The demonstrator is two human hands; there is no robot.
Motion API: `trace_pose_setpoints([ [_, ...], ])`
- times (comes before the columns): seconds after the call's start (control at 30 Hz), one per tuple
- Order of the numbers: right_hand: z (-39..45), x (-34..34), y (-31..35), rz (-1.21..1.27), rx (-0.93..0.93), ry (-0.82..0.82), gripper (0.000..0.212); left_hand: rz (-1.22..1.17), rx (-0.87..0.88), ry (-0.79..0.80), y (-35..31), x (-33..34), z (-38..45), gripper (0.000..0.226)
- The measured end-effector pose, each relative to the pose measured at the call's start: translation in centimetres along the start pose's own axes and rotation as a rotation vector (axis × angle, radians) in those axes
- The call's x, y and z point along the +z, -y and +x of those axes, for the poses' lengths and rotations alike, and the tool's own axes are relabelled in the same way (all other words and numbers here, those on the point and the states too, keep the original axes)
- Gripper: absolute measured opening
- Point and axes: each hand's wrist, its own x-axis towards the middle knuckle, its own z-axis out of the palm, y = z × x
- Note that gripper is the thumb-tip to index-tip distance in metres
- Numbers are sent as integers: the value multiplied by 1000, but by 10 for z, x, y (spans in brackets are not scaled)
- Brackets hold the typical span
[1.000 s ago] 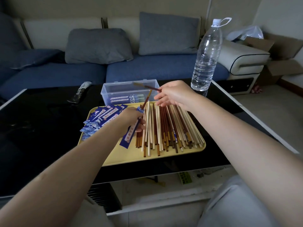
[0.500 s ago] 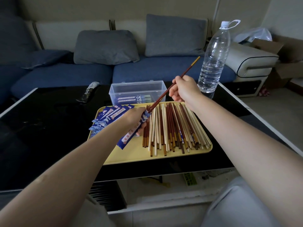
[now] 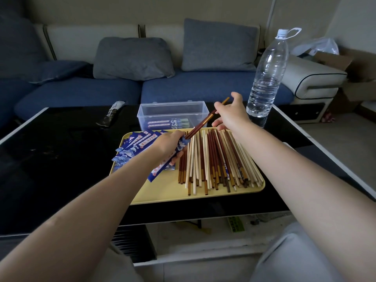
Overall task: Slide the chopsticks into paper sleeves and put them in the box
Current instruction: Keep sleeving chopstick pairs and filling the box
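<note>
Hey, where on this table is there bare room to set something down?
Bare black table lies left of the yellow tray, below the wrapper-like object; also a strip right of the tray, below the water bottle. The tray is crowded: loose chopsticks, sleeves, both hands.

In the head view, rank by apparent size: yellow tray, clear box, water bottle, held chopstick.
1. Yellow tray
2. Clear box and water bottle look similar; the box is partly hidden, so unranked
3. Held chopstick
</note>
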Motion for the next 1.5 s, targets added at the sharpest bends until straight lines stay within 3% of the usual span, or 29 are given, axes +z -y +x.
trace_pose_setpoints([
  [0.17, 1, 0, -9, -41, -78, 74, 29, -14, -2, -21, -4, 2, 0, 41],
  [0.3, -6, 8, -9, 37, -38, 210, 31, -52, 26, -115, -7, 2, 6, 38],
  [0.43, -2, 8, -8, 115, 7, 189, 26, 61, 58, -209, -11, -6, 9, 33],
  [0.6, 7, 0, -11, 274, 81, 286, 21, 531, 155, -331, -23, -20, 6, 35],
  [0.8, 18, 7, -15, 173, 82, 301, 22, 626, 128, -293, -19, -38, 33, 37],
  [0.97, 26, 19, -19, 183, 131, 363, 17, 831, 140, -155, -14, -43, 47, 22],
  [1.1, 42, 26, -20, 231, 135, 307, 17, 1107, 290, -305, -5, -45, 63, 25],
  [1.3, 73, 25, -22, 373, 136, 63, 13, 634, 434, -855, 8, -57, 76, 44],
  [1.4, 83, 24, -24, 462, 147, -14, 12, 564, 335, -870, 18, -66, 80, 51],
  [1.5, 97, 27, -24, 459, 159, -98, 12, 594, 146, -701, 25, -68, 84, 61],
])
